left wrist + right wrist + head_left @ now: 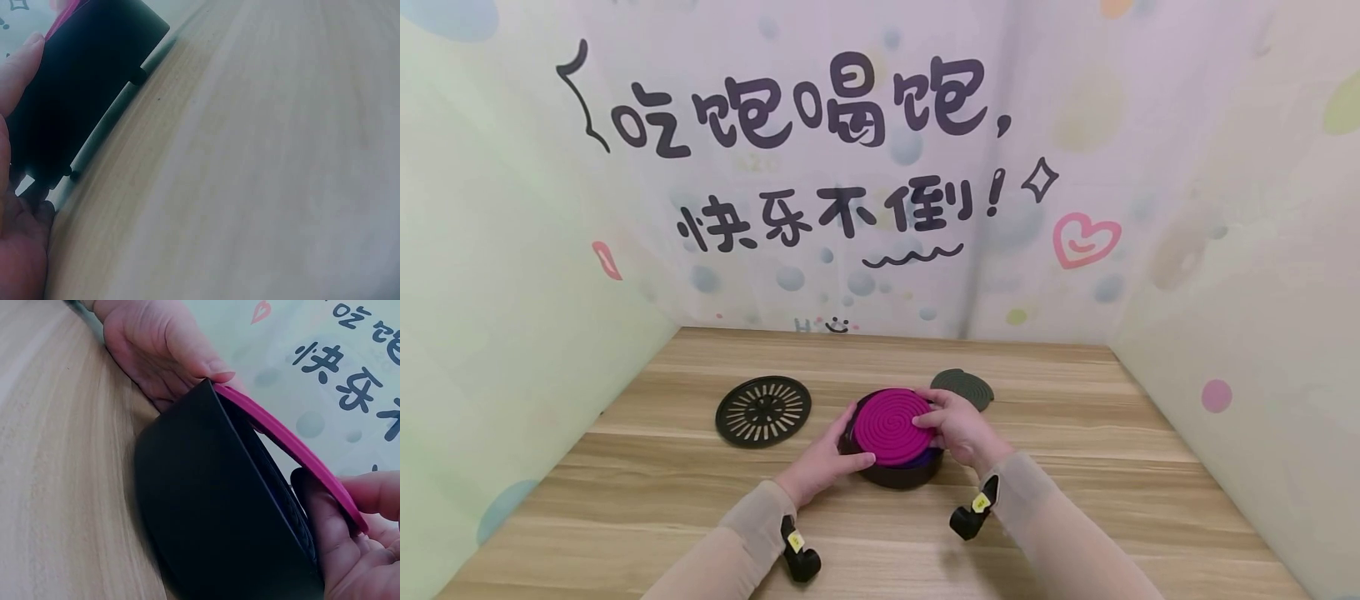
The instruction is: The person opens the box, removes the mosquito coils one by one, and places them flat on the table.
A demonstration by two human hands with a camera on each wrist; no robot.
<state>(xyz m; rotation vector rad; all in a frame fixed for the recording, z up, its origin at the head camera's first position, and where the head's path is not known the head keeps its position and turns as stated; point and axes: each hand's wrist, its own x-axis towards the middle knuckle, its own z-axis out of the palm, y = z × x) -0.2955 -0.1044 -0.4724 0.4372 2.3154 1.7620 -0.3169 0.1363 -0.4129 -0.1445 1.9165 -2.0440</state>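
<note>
Coil (891,425), the magenta spiral one, sits on top of the black holder (901,471) near the middle of the table (1075,500), and I have it between both hands. My left hand (823,458) curls round the holder's left side, thumb on the coil's edge. My right hand (961,427) pinches the coil's right edge; in the right wrist view, fingers (375,490) lie over that edge and my thumb under it. There the coil lies tilted, its right edge above the rim, so I judge it not yet seated flat. The slotted lid (763,410) lies apart to the left, off the holder, and a dark coil (962,387) lies just behind my right hand.
</note>
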